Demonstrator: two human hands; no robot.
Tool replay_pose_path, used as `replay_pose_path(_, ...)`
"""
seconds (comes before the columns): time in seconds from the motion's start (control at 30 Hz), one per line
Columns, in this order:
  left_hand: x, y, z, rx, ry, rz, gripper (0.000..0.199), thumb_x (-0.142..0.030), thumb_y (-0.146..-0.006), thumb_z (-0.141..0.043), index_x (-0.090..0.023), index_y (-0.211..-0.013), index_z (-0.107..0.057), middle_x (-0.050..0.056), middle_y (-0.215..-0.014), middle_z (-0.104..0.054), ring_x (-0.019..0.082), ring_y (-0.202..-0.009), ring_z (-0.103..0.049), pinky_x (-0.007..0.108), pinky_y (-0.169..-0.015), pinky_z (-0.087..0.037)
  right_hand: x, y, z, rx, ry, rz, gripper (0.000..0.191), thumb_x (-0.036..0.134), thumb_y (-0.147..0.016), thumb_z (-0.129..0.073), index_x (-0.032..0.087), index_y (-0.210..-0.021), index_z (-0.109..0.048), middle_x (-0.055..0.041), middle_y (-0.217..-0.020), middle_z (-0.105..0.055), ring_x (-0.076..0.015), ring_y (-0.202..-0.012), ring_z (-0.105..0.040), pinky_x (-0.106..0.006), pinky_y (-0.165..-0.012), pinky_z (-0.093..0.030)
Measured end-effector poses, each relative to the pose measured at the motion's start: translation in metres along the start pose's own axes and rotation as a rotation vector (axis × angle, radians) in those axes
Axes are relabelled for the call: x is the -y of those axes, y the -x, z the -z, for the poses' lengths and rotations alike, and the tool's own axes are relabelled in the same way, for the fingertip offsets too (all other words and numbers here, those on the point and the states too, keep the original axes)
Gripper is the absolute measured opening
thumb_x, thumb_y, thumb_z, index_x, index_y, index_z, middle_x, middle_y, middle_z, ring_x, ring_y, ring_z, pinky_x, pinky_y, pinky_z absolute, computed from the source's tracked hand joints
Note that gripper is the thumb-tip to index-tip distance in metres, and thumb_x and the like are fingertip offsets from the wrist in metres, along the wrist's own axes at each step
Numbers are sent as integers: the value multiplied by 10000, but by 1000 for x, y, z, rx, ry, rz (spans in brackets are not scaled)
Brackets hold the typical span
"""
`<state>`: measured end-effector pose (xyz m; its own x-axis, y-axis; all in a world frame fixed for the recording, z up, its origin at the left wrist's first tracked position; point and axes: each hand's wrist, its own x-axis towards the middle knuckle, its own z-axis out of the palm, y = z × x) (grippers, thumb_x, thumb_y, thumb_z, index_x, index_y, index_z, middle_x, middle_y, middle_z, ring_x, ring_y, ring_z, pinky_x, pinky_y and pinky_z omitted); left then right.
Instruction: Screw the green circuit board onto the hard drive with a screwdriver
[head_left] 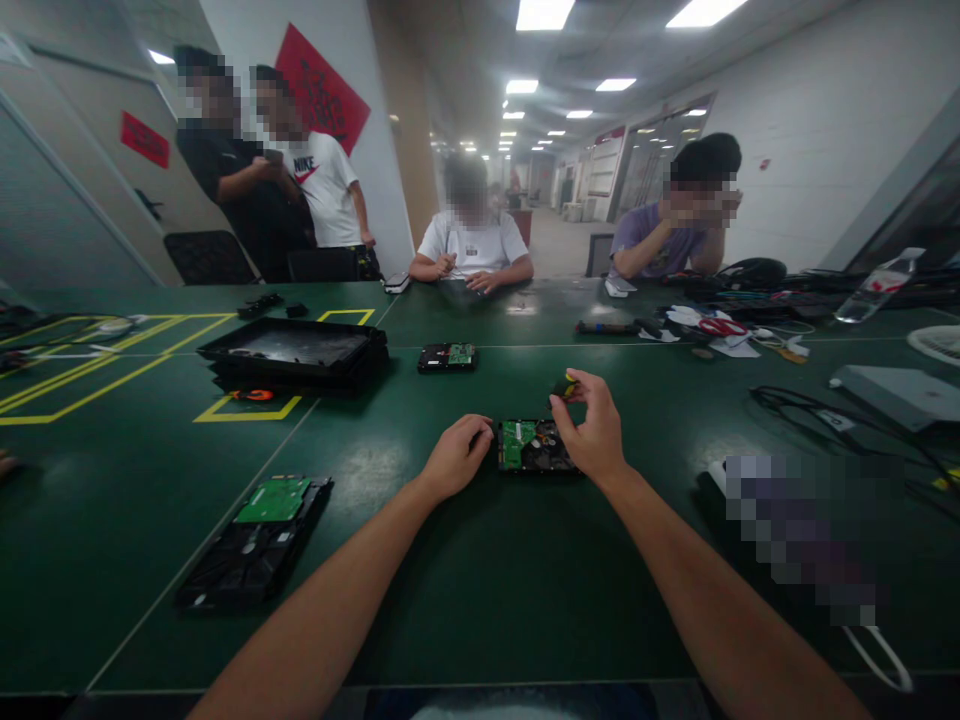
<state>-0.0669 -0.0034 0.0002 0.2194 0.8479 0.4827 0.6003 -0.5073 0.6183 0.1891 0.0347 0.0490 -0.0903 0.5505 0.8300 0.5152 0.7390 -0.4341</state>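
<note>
A hard drive (pixel 517 447) lies flat on the green table, its green circuit board facing up. Pinched above its right half, a short black-and-yellow screwdriver (pixel 562 387) is in my right hand (pixel 596 430); its tip is too small to make out. My left hand (pixel 459 455) is closed beside the drive's left edge, fingertips close to it. Whether those fingers touch the drive or hold something small is hidden. Farther off sits a second hard drive (pixel 448 357), and a larger one (pixel 259 540) rests at an angle to the left of my left forearm.
Stacked black trays (pixel 292 345) stand at the back left, with an orange-handled tool (pixel 253 395) before them. On the right are a phone-like item (pixel 795 540) with a strap, a grey box (pixel 900 395), cables (pixel 795 410) and a bottle (pixel 881 285). Several people are across the table.
</note>
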Motion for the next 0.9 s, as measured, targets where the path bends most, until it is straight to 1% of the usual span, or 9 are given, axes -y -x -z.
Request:
replay_pose_path(0.13,-3,0,3,-8,-15,-14,166,-272,-1024,-527,-213,-936,-655,87,-1153,-712,221,-1074,-673,403,-969,-536,1,-1,1,33,-19,14,467,286,-981,-638,281,-1432,-518,-119,-1319,-626,-273,-1067,-693,-485,-896,-633)
replay_pose_path(0.27,-2,1,3,-16,-20,-10,183,-286,-1018,-548,-215,-903,-671,79,-1144,-716,217,-1060,-682,400,-961,-543,0,1,-1,49,-53,-25,507,276,-990,-621,281,-1475,-474,-123,-1363,-629,-268,-1085,-707,-500,-954,-619)
replay_pose_path(0.43,1,1,1,-13,-8,-18,207,-323,-1034,-541,-219,-969,-708,75,-1122,-727,211,-1043,-689,385,-959,-551,-2,3,-2,37,-55,-44,488,297,-995,-618,282,-1462,-477,-122,-1336,-641,-257,-1024,-722,-497,-927,-626)
replay_pose_path(0.53,1,1,0,-1,-7,-21,239,-347,-1047,-522,-221,-1031,-724,76,-1101,-733,209,-1030,-695,374,-951,-557,-1,2,-1,22,-20,-26,483,309,-981,-643,290,-1442,-500,-112,-1310,-637,-252,-980,-715,-494,-901,-630)
replay_pose_path(0.6,1,1,1,5,-11,-21,258,-352,-1055,-506,-221,-1034,-727,76,-1091,-734,209,-1029,-694,372,-954,-556,0,1,-1,25,-10,-9,484,306,-977,-648,294,-1440,-507,-111,-1296,-632,-251,-966,-707,-495,-896,-631)
replay_pose_path(0.77,-1,1,1,24,-13,-35,208,-311,-1040,-520,-220,-1028,-707,71,-1081,-728,208,-1025,-687,373,-946,-552,2,0,0,37,-15,9,469,292,-995,-613,300,-1451,-505,-119,-1314,-623,-261,-1024,-697,-493,-906,-633)
replay_pose_path(0.9,-3,1,1,20,-4,-45,165,-267,-1021,-530,-218,-963,-677,67,-1074,-723,205,-1021,-681,372,-939,-542,1,1,-2,29,-33,-20,466,303,-1002,-603,287,-1456,-496,-120,-1338,-636,-256,-1033,-712,-488,-921,-632)
